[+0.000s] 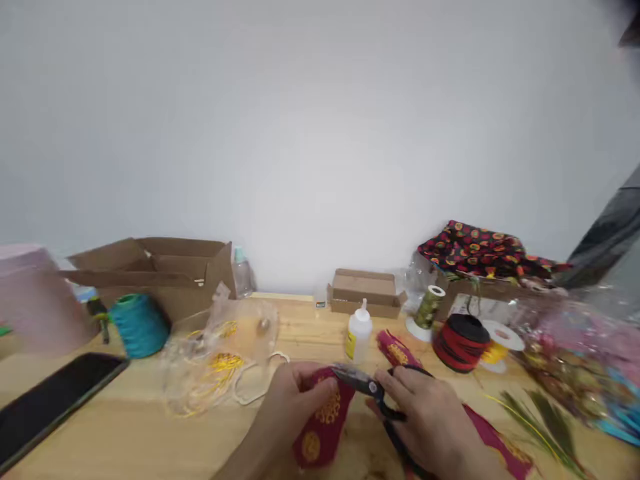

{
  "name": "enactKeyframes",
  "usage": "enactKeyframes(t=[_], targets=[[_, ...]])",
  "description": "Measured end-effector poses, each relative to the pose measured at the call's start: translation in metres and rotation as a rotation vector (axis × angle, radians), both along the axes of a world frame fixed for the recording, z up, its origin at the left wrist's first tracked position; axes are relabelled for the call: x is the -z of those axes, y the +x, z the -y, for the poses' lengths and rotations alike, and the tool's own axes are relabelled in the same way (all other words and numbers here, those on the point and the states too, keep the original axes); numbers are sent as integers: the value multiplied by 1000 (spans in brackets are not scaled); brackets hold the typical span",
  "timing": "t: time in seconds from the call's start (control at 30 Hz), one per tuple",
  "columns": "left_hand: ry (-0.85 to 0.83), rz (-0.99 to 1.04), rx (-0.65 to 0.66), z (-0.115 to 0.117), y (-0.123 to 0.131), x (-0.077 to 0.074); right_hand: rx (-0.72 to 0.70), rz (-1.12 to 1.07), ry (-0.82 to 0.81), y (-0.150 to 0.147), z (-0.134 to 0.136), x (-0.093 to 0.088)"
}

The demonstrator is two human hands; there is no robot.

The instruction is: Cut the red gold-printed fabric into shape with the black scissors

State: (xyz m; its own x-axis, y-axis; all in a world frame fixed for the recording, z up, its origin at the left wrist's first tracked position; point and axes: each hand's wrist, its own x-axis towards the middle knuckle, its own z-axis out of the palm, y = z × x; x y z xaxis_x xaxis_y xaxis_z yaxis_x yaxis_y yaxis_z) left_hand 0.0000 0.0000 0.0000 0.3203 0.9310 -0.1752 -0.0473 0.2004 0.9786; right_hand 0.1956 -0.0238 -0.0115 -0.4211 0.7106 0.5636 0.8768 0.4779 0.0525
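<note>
My left hand [283, 407] holds a dark red fabric piece [320, 427] with gold round prints, low at the frame's middle. My right hand [430, 417] grips black-handled scissors [367, 387], their blades pointing left over the top edge of the fabric. A second red strip with gold print [395, 348] lies just behind my right hand, and more red fabric [495, 440] runs out to the right under my wrist. A small white glue bottle [358, 337] stands upright behind the hands.
On the wooden table [125, 433]: a black phone [50, 400] at left, a teal yarn cone [139, 325], an open cardboard box [160, 267], a clear bag with yellow cords [220, 363], a small flat box [365, 292], ribbon spools [460, 341], patterned cloth [475, 250], green leaves [545, 413].
</note>
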Motion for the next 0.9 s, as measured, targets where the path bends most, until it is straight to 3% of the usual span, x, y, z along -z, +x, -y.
enactKeyframes(t=[0.2,0.63,0.77,0.9], targets=[[1,-1,-8,-1,1,3,-24,20,4,3,6,-8],[-51,29,23,-2,-2,6,-69,30,1,10,5,-7],[-26,38,12,-3,-2,6,-114,-215,-96,13,1,-6],[-30,55,-3,-4,-3,6,-174,-482,-59,17,-2,-8]])
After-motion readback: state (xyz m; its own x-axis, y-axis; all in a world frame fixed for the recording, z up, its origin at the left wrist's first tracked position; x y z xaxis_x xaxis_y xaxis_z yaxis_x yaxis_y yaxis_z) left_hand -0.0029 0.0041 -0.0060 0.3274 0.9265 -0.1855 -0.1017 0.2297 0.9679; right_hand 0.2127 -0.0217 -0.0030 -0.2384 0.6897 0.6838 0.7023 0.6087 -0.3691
